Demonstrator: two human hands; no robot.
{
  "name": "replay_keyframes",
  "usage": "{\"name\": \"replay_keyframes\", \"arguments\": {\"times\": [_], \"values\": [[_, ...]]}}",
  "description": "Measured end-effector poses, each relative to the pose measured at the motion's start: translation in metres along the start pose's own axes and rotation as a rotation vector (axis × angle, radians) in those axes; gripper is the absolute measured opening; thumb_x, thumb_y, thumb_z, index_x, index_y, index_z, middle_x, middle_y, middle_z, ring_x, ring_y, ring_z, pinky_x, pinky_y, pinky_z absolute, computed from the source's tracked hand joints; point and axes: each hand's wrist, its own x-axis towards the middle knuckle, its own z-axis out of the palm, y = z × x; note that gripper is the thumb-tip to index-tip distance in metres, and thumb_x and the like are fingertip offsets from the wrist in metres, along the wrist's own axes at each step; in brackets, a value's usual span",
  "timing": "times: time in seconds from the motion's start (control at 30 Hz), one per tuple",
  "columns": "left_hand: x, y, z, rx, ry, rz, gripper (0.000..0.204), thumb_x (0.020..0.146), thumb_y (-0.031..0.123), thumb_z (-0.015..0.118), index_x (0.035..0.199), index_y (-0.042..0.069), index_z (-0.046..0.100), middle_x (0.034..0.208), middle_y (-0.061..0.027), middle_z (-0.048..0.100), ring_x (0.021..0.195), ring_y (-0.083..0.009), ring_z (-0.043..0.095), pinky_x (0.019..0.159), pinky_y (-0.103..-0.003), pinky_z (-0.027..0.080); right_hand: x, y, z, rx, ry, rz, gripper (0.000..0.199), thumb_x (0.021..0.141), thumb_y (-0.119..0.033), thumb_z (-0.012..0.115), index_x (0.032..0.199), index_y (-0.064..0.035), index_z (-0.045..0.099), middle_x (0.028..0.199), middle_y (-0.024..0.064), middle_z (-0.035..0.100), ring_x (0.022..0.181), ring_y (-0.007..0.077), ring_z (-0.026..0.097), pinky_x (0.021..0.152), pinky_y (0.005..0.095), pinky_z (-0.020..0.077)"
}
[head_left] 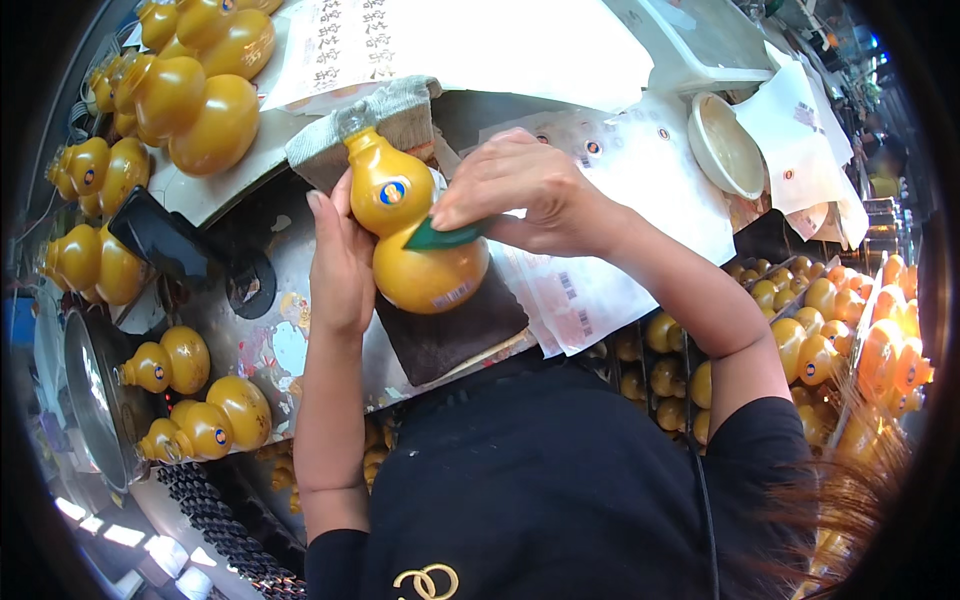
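A glossy yellow gourd-shaped bottle (430, 272) lies in front of me, its clear neck pointing away onto a folded grey cloth (408, 108). On its upper bulb sits a round blue and orange sticker (393, 192); a small barcode label (452, 293) is on the lower bulb. My left hand (343, 262) cups the bottle's left side with the fingers partly behind it. In my right hand (525, 190) is a green flat scraper (440, 235), gripped between thumb and fingers, its edge against the bottle's waist. A dark pad (450, 335) lies beneath the bottle.
Sticker sheets (620, 180) and a white bowl (725, 146) are on the right. More yellow gourd bottles (215, 125) stand at the left, near a phone on a stand (165, 235) and a metal pan (92, 395). Crates of gourd bottles (800, 335) are at the lower right.
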Motion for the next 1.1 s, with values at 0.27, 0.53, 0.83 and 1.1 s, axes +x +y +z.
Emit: {"name": "replay_keyframes", "arguments": {"times": [0.27, 0.53, 0.83, 1.1], "values": [[-0.012, 0.000, 0.003, 0.185, 0.058, 0.000, 0.056, 0.103, 0.033, 0.040, 0.146, 0.000, 0.025, 0.140, -0.0131, 0.044, 0.128, -0.0224, 0.046, 0.108, -0.036, 0.035, -0.019, 0.000, 0.007, 0.173, 0.071, 0.220, 0.023, 0.076, -0.004, 0.074, 0.096, -0.0141, 0.074, 0.098, -0.0014, 0.072, 0.097, 0.0163, 0.065, 0.091, 0.0332, 0.0428], [-0.008, 0.001, 0.002, 0.150, 0.046, 0.005, 0.054, 0.103, 0.030, 0.039, 0.145, -0.002, 0.026, 0.139, -0.0143, 0.045, 0.127, -0.0226, 0.046, 0.108, -0.036, 0.035, -0.018, 0.005, 0.008, 0.190, 0.058, 0.227, 0.023, 0.077, -0.006, 0.074, 0.098, -0.0156, 0.074, 0.099, -0.0021, 0.072, 0.098, 0.0157, 0.065, 0.092, 0.0327, 0.0422], [0.001, 0.004, 0.000, 0.128, 0.062, -0.054, 0.050, 0.103, 0.033, 0.040, 0.139, -0.001, 0.033, 0.123, -0.0144, 0.056, 0.114, -0.0209, 0.056, 0.099, -0.033, 0.044, -0.017, 0.000, 0.021, 0.744, 0.307, 0.717, 0.025, 0.082, -0.007, 0.065, 0.108, -0.0036, 0.062, 0.096, 0.0011, 0.063, 0.089, 0.0084, 0.059, 0.080, 0.0257, 0.0478], [0.003, -0.001, -0.011, -0.079, 0.050, -0.051, 0.052, 0.094, 0.019, 0.048, 0.139, -0.003, 0.033, 0.126, -0.0157, 0.053, 0.117, -0.0218, 0.055, 0.101, -0.036, 0.043, -0.008, 0.015, 0.016, 0.878, 0.416, 0.798, 0.023, 0.089, -0.023, 0.059, 0.100, -0.0034, 0.062, 0.092, 0.0024, 0.060, 0.087, 0.0084, 0.057, 0.077, 0.0238, 0.0476]]}}
